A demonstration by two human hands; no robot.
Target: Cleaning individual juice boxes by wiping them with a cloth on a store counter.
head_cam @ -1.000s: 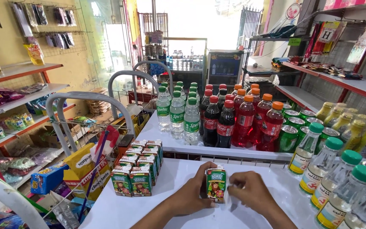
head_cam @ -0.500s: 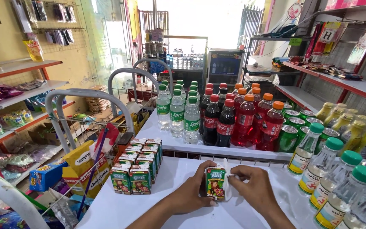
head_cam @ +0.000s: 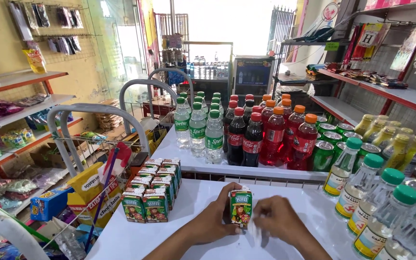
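- Shop shelves [head_cam: 22,103] line both walls, and a white counter [head_cam: 169,226] runs across the foreground under the camera.
- At the near middle of that counter stands a small drink carton [head_cam: 240,207], upright, green at the top and sides with a cartoon figure on its front face (the print is turned toward the camera).
- On the carton's left side, the left hand [head_cam: 213,222] has its fingers curled around the edge, thumb toward the front, gripping it.
- Touching or just beside the carton's right edge, the right hand [head_cam: 276,221] has its fingers bent; it is motion-blurred, so I cannot tell whether it actually grips.
- Left of the hands, well apart from the held carton, a block of matching cartons [head_cam: 154,188] stands in tidy rows.
- Behind, on a raised white ledge, stand clear, dark and red soda bottles [head_cam: 246,130] and green cans [head_cam: 327,144].
- Capped clear bottles [head_cam: 386,202] crowd the right side.
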